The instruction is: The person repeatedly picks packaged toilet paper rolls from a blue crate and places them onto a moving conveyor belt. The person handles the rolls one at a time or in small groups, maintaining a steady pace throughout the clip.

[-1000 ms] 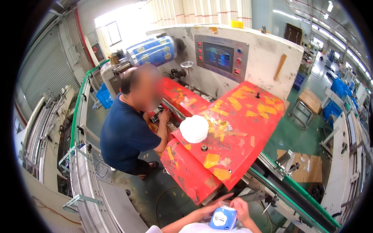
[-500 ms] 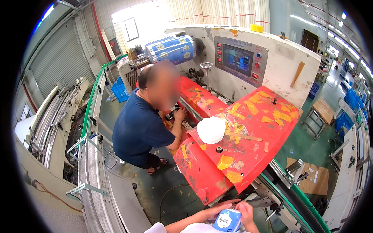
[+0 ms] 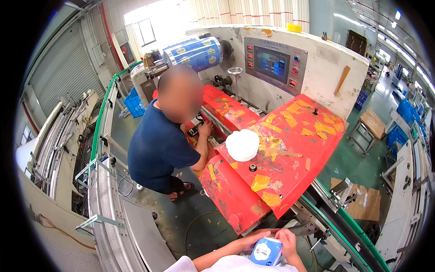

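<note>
Close to my body at the bottom, a small blue-and-white plastic-wrapped packet (image 3: 266,252) sits between my hands. My left hand (image 3: 257,237) lies along the packet's upper left side, its fingers curled around the top. At the upper right corner, my right hand (image 3: 286,241) grips the wrapper with thumb and fingers bent. The packet's lower end meets my white clothing. Beyond my hands is a red machine cover (image 3: 312,156) patched with yellow tape, and a round white bundle (image 3: 242,145) rests on it.
A co-worker (image 3: 158,145) in dark blue leans into the machine at left, hands near a dark device. Behind stand a control panel (image 3: 274,63) and a printed film roll (image 3: 195,54). A green-edged conveyor (image 3: 335,231) runs at lower right, another (image 3: 102,181) at left.
My view has shifted slightly, so the machine sits a little further left and higher. The packet has turned a bit in my hands, and my right fingers have moved up at its corner.
</note>
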Demonstrator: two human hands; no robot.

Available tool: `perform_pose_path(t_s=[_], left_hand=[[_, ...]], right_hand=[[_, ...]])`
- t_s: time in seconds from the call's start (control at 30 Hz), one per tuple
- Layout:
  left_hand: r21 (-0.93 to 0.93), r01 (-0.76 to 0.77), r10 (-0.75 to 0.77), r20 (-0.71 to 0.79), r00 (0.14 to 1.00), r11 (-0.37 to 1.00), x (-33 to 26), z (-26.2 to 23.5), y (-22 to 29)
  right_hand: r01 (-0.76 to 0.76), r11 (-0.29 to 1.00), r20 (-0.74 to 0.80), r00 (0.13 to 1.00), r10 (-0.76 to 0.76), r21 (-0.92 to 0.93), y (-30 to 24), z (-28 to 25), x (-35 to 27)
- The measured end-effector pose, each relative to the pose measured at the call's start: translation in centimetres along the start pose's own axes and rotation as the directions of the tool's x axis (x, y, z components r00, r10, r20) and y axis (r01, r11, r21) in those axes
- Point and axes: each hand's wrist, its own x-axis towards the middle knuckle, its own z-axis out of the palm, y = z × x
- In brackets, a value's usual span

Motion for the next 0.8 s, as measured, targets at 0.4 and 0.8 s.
perform_pose_path(t_s=[0.4, 0.8], left_hand=[[-0.114, 0.055, -0.058, -0.022, 0.998, 0.992, 0.8, -0.5, 0.0], [-0.377, 0.07, -0.269, -0.508, 0.818, 0.924, 1.2, -1.7, -0.8]], right_hand=[[0.028, 1.0, -0.242, 0.97, -0.029, -0.006, -0.9, -0.3, -0.4], [-0.209, 0.968, -0.283, 0.928, 0.242, 0.139, 1.4, -2.8, -5.7]])
